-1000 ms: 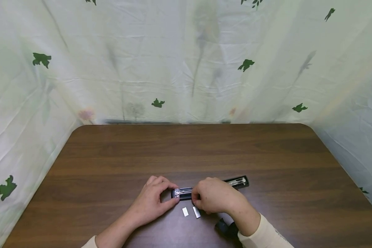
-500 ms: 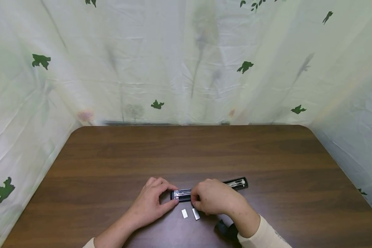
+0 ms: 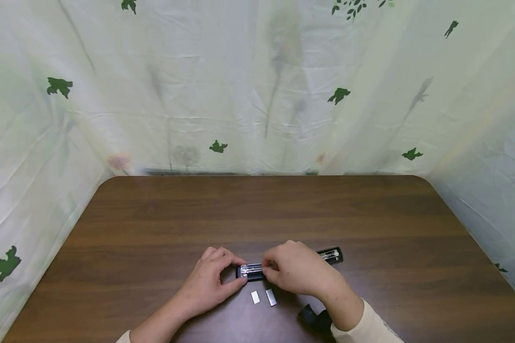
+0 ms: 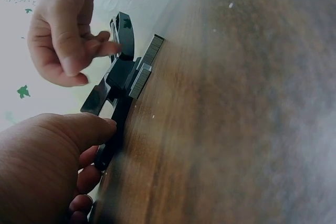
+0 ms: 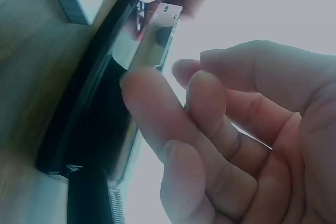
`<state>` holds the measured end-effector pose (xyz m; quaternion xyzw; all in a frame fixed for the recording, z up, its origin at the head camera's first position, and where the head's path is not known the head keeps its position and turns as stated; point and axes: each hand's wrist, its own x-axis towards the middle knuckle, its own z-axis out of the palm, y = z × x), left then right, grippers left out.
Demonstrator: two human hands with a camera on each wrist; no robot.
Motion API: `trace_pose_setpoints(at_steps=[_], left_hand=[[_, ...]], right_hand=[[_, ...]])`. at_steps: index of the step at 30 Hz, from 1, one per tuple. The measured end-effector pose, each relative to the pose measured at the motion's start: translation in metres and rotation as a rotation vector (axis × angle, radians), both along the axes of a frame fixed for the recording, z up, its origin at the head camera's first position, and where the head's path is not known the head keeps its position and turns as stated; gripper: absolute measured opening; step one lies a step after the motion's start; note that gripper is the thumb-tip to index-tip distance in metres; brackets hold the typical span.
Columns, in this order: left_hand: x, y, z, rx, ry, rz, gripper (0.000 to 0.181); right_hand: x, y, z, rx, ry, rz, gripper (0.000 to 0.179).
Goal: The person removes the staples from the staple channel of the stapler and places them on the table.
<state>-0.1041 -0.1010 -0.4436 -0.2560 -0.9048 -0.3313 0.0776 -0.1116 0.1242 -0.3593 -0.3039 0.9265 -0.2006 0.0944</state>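
A black stapler point(image 3: 252, 272), swung wide, lies lengthwise on the table with its metal staple channel point(image 5: 152, 43) showing. My left hand point(image 3: 210, 281) grips its left end, thumb on the near side and fingers on the far side. Over the stapler's middle is my right hand point(image 3: 298, 269), fingers loosely bent, hiding that stretch in the head view. Nothing shows between those fingers in the right wrist view, where one fingertip overlaps the stapler's edge. Two silvery staple strips, a shorter one point(image 3: 255, 297) and a longer one point(image 3: 271, 297), lie on the near side.
A small black object point(image 3: 315, 318) sits by the right wrist. The brown wooden table point(image 3: 154, 214) reaches back to a pale curtain point(image 3: 240, 95) with green leaf shapes, which also closes off both sides.
My right hand has lifted a little and its fingertips shifted slightly left, showing more of the longer staple strip. The left hand keeps its grip on the stapler.
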Motion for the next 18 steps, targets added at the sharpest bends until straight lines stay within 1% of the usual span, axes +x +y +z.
trace_pose_setpoints(at_steps=[7, 10, 14, 18], left_hand=[[0.0, 0.0, 0.0, 0.0, 0.009, 0.0, 0.029], [0.001, -0.001, 0.0, -0.001, 0.02, -0.001, 0.029], [0.001, 0.0, -0.001, 0.003, 0.03, 0.001, 0.03], [0.001, 0.0, 0.001, 0.03, 0.016, 0.001, 0.033]], right_hand=[[0.001, 0.003, 0.01, -0.095, 0.045, -0.018, 0.007], [0.001, 0.009, 0.016, -0.132, 0.074, -0.05, 0.006], [-0.002, 0.023, 0.025, -0.176, 0.135, -0.129, 0.008], [-0.004, 0.04, 0.034, -0.221, 0.186, -0.229, 0.011]])
